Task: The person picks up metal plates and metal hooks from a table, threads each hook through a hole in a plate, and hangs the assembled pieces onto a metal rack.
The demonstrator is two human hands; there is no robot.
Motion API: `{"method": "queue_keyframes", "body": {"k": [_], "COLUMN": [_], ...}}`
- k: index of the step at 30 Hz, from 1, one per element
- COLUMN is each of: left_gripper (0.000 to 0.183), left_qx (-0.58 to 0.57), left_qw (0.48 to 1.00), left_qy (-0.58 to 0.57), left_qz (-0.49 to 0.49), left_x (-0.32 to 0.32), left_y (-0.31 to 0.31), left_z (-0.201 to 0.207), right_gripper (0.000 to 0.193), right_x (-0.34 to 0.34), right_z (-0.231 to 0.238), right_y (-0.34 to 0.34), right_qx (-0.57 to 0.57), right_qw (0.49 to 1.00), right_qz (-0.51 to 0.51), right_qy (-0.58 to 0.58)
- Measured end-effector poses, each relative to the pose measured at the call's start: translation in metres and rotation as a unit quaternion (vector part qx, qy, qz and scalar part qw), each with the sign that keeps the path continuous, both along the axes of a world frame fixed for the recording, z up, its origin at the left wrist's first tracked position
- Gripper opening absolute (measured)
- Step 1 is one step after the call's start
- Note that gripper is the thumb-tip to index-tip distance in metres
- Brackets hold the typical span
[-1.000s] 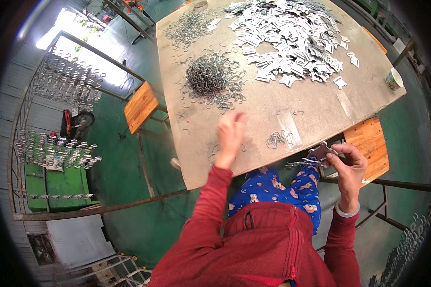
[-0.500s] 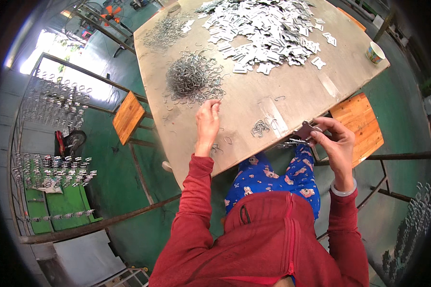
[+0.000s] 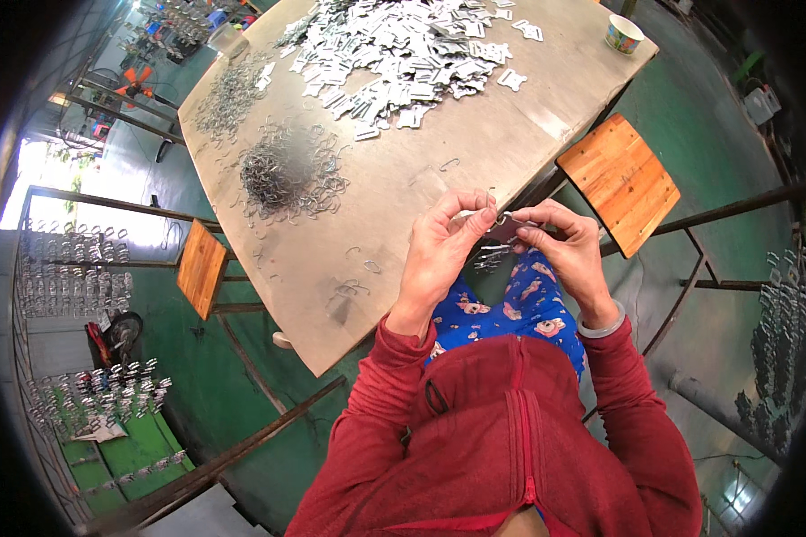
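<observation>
My left hand (image 3: pixel 448 246) is closed in a pinch on a small bent wire hook (image 3: pixel 490 195), whose end sticks up past the fingertips. Close beside it, my right hand (image 3: pixel 566 249) grips a flat metal plate (image 3: pixel 521 229) between thumb and fingers, partly hidden by them. The hook and plate come together between both hands at the table's near edge; whether they are linked I cannot tell. Below the hands hang several shiny metal pieces (image 3: pixel 491 257). A heap of wire hooks (image 3: pixel 282 174) lies on the table, left of a large pile of flat metal plates (image 3: pixel 403 67).
The brown-topped table (image 3: pixel 394 183) carries a few loose hooks (image 3: pixel 347 289) and a paper cup (image 3: pixel 623 34) at its far right corner. Wooden stools (image 3: pixel 620 183) stand beside it. Racks of hanging metal parts (image 3: pixel 76 273) are at the left.
My left hand has come from beside the hook heap to meet my right hand, bringing a wire hook. The right hand still holds the plate. The whole view has shifted.
</observation>
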State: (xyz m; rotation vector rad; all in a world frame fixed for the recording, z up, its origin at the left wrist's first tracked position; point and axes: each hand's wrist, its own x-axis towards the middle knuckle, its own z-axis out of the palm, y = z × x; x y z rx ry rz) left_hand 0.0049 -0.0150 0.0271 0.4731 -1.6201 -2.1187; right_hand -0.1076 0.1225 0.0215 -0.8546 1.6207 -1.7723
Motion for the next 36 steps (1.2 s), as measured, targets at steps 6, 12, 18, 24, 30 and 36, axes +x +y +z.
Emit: {"method": "queue_keyframes", "body": {"k": [6,12,18,24,30,36], "left_gripper": [0.013,0.012,0.021,0.020,0.012,0.020], "left_qx": [0.014,-0.401,-0.474,-0.402,-0.187,-0.160], "left_qw": [1.000,0.905,0.853,0.875,0.946,0.887], "left_qy": [0.006,0.101,0.218,0.269,0.053,-0.172], "left_qz": [0.026,0.099,0.026,0.017,-0.259,-0.396], "left_x": [-0.004,-0.037,-0.069,-0.053,-0.097,-0.113], "left_y": [0.007,0.027,0.078,0.108,0.072,0.043], "left_z": [-0.005,0.043,0.089,0.119,0.026,-0.120], "right_gripper": [0.017,0.023,0.021,0.018,0.011,0.008], "right_x": [0.011,0.005,-0.018,-0.003,-0.016,-0.031], "right_z": [-0.004,0.027,0.053,0.107,0.195,0.255], "right_y": [-0.002,0.007,0.066,0.107,0.187,0.279], "right_qx": [-0.018,-0.144,-0.181,-0.287,-0.293,-0.188], "right_qw": [0.998,0.982,0.883,0.839,0.789,0.692], "right_qz": [-0.032,-0.122,-0.255,-0.338,-0.430,-0.532], "right_qy": [0.043,0.026,0.351,0.315,0.326,0.451]}}
